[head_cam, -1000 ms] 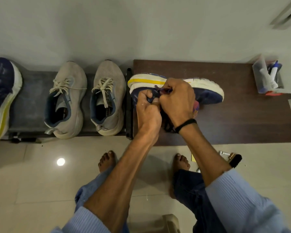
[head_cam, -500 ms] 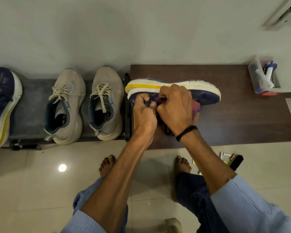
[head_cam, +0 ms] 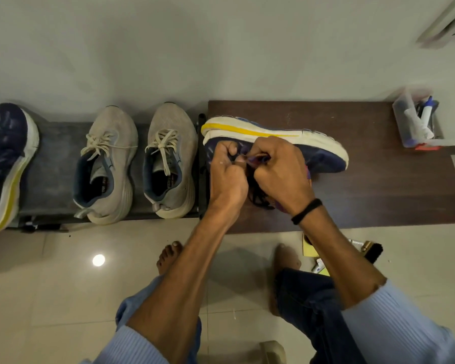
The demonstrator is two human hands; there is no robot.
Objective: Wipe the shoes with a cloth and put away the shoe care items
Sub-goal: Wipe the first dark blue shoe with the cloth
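Observation:
A navy shoe (head_cam: pixel 323 151) with a white and yellow sole lies on its side on the dark wooden bench (head_cam: pixel 365 195). My left hand (head_cam: pixel 227 174) and my right hand (head_cam: pixel 280 170) are both over its upper, each pinching the dark laces between curled fingers. A purple and orange cloth (head_cam: pixel 308 177) peeks out beneath my right hand, mostly hidden. Two grey shoes (head_cam: pixel 108 164) (head_cam: pixel 170 158) stand on the low rack (head_cam: pixel 50 179) to the left, and the matching navy shoe (head_cam: pixel 5 161) is at the far left.
A clear plastic container (head_cam: pixel 415 122) with bottles and tubes sits at the bench's far right. On the tiled floor by my right foot lie a black-bristled brush (head_cam: pixel 373 253), a yellow item (head_cam: pixel 309 249) and small tubes. The wall runs right behind the bench.
Both hands stay on the navy shoe's laces with small finger movements. The view has shifted slightly downward; the shoe itself has not moved.

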